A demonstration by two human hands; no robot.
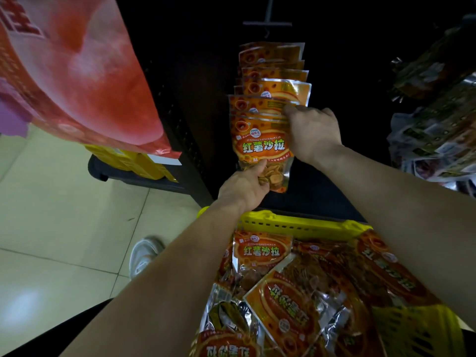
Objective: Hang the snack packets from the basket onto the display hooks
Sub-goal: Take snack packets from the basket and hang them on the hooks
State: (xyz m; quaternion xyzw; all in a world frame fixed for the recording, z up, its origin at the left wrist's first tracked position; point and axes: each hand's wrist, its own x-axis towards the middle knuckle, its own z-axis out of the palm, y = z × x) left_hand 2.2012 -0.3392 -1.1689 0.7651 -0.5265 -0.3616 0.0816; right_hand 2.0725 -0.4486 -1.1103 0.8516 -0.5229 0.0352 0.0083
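An orange snack packet (260, 148) hangs at the front of a row of several like packets (273, 73) on a dark display rack. My left hand (244, 188) pinches its clear bottom corner. My right hand (313, 132) grips the packet's top right edge, fingers curled at the packet tops. A bare metal hook (268, 23) sticks out above the row. Below, a yellow basket (296, 224) holds several more of the orange packets (262, 252).
A large red bag (77, 73) hangs at upper left over a dark low shelf with yellow boxes (134, 161). Silver and dark packets (435, 130) hang at right. Tiled floor (64, 215) and a white shoe (144, 255) lie at left.
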